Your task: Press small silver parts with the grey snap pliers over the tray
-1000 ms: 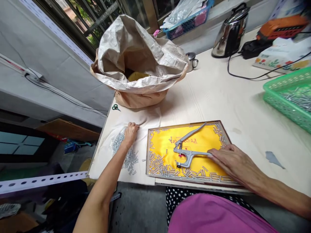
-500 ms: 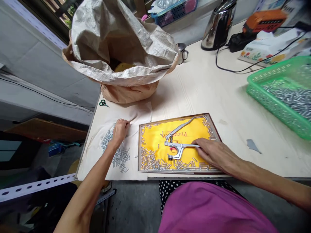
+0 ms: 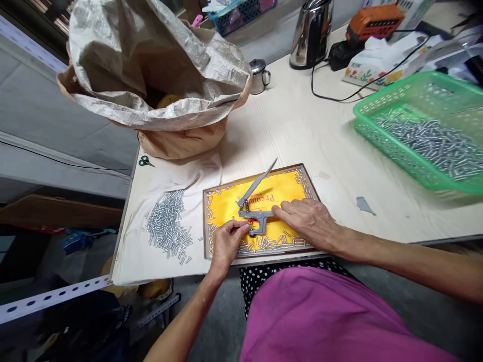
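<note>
Left hand [image 3: 226, 245] just came over from the pile of small silver metal pins [image 3: 166, 223], grip pinching the head of the grey metal snap pliers [image 3: 254, 215]; right hand [image 3: 305, 221] lies open on their handle, above the yellow-lined wooden tray [image 3: 256, 177].

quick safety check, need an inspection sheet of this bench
surface: pale wood-grain table, white cloth on its near left
job's things: pliers on yellow-lined tray; metal pieces on cloth, tray and in green basket
clutter: scissors, mug, kettle, tissue box
hands: left hand at pliers' head, right hand on their handle
cables: black cable on table, behind basket
surroundings: sack at table's far left, perforated rail below
</note>
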Tool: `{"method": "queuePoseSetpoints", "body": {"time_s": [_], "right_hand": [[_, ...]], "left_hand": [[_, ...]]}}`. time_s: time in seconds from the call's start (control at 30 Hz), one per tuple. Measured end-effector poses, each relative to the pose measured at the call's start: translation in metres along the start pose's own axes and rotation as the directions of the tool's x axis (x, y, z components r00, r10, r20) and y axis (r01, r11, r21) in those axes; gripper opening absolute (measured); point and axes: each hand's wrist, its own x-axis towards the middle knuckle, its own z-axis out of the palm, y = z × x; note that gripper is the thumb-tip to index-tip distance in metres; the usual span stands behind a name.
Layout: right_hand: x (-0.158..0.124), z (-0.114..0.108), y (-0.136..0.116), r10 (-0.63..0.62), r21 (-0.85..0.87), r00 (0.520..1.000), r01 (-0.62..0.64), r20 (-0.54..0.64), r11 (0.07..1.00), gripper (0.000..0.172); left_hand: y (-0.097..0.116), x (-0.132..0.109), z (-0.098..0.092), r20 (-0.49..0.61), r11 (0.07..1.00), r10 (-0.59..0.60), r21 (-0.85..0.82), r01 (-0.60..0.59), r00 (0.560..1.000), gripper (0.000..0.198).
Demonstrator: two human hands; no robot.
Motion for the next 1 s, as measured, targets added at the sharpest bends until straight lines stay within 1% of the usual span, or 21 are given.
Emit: {"method": "queuePoseSetpoints", "body": {"time_s": [0.23, 0.4, 0.53, 0.7, 0.83, 0.9, 1.0], "right_hand": [[-0.003, 0.001, -0.003, 0.01, 0.001, 0.999, -0.01, -0.04, 1.0, 0.02], [-0.004, 0.006, -0.002, -0.007, 0.003, 0.995, 0.007, -0.103, 1.0, 0.018], [-0.006, 0.009, 0.0, -0.006, -0.008, 0.995, 0.005, -0.1, 1.0, 0.018], [-0.009, 0.014, 0.002, 0.019, -0.035, 0.998, -0.022, -0.059, 0.999, 0.018], [-0.009, 0.014, 0.003, 0.033, -0.02, 0.999, -0.032, 0.01, 0.999, 0.018], [-0.008, 0.013, 0.003, 0.044, -0.002, 0.997, -0.044, 0.058, 0.999, 0.018], [-0.005, 0.012, 0.003, 0.064, 0.035, 0.987, -0.07, 0.147, 0.997, 0.02]], "left_hand": [[0.002, 0.001, -0.001, 0.031, 0.998, -0.024, 0.05, 0.022, 0.999, 0.025], [0.001, 0.002, 0.001, 0.016, 0.994, -0.02, 0.104, 0.018, 1.0, 0.028], [0.002, 0.003, 0.003, 0.02, 0.99, -0.033, 0.135, 0.03, 0.999, 0.032], [-0.003, 0.005, 0.007, 0.037, 0.984, -0.061, 0.172, 0.053, 0.997, 0.037], [-0.009, 0.007, 0.008, 0.049, 0.977, -0.085, 0.2, 0.073, 0.995, 0.04], [-0.009, 0.008, 0.007, 0.067, 0.975, -0.121, 0.195, 0.106, 0.99, 0.04], [-0.005, 0.012, 0.005, 0.131, 0.971, -0.196, 0.168, 0.173, 0.972, 0.039]]}}
